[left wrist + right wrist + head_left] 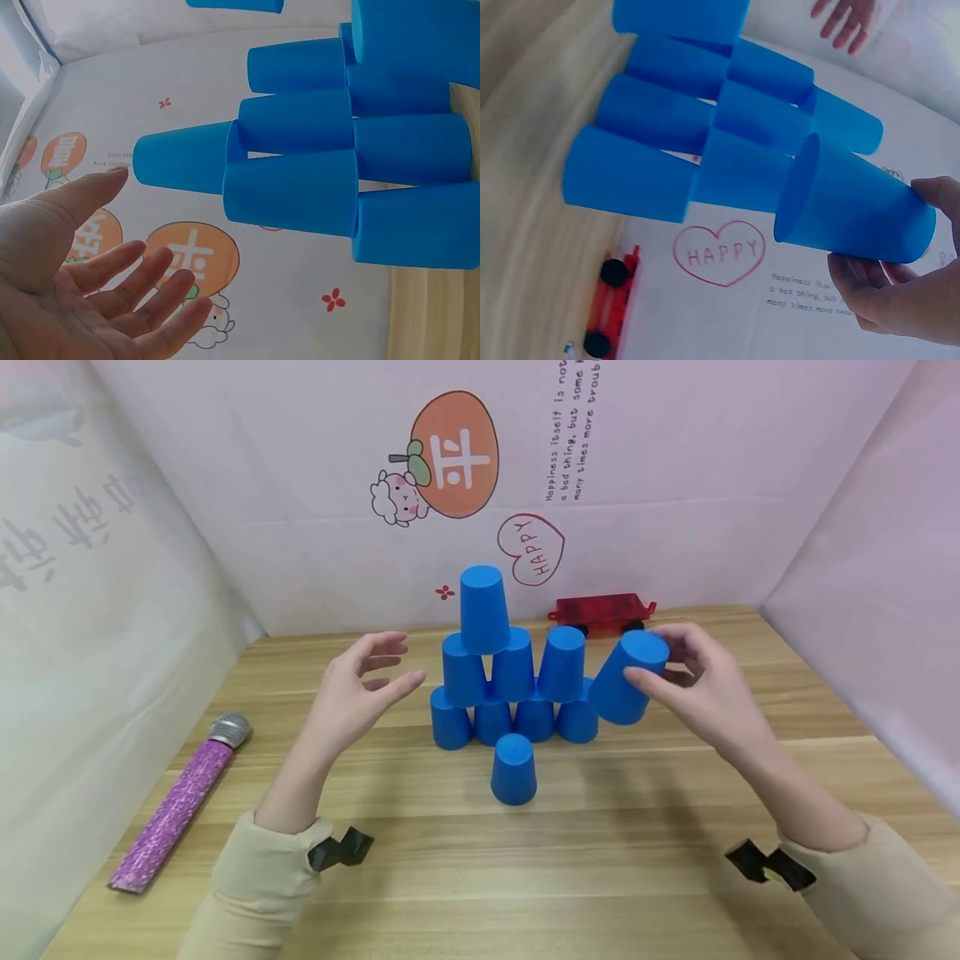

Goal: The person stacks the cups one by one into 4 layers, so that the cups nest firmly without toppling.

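Note:
Blue cups stand upside down in a stack on the table: a bottom row of several cups (450,722), a second row of three cups (561,664), and a single top cup (483,614) over the left pair. One more blue cup (514,772) stands alone in front. At the stack's right side my right hand (708,689) grips a tilted blue cup (855,202) between thumb and fingers near its closed end, its mouth facing down and left. My left hand (356,689) hovers left of the stack, fingers loosely bent, touching nothing.
A purple glittery microphone (180,806) lies at the table's left. Behind the stack, a red toy wagon (602,610) with black wheels stands by the back cloth (315,560), which bears printed cartoons and writing. White cloth also hangs along both sides.

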A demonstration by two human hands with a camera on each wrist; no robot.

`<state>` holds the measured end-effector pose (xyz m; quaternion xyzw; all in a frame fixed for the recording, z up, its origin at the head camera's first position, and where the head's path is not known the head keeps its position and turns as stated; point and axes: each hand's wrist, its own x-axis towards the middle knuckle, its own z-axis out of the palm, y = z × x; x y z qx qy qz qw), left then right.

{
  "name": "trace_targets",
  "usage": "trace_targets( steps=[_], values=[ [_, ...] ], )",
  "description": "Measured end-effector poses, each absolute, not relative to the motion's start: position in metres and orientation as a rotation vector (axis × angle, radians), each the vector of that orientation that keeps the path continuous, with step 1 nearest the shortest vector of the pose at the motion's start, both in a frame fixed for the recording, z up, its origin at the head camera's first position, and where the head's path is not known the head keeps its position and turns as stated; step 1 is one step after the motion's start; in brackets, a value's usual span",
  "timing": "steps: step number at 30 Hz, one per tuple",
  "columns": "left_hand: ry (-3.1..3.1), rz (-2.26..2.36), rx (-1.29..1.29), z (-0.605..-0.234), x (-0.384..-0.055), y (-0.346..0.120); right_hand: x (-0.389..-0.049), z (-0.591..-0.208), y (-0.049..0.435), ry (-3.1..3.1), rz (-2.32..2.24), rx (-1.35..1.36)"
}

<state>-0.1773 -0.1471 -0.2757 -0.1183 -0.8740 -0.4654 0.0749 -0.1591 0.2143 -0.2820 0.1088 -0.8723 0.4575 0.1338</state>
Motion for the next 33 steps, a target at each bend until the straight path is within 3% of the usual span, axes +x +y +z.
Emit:
trace_targets(
  steps=[18, 33],
  values=[
    [-2.619, -1.525, -0.328, -0.314, -0.154, -0.141, -0.201, -0.223, 0.184, -2.540, 1.378, 0.325],
    [-2.707, -1.656, -0.478, -0.354, -0.155, -0.100, -0.227, -0.227, 0.158, -2.572, 1.378, 0.415]
  ],
)
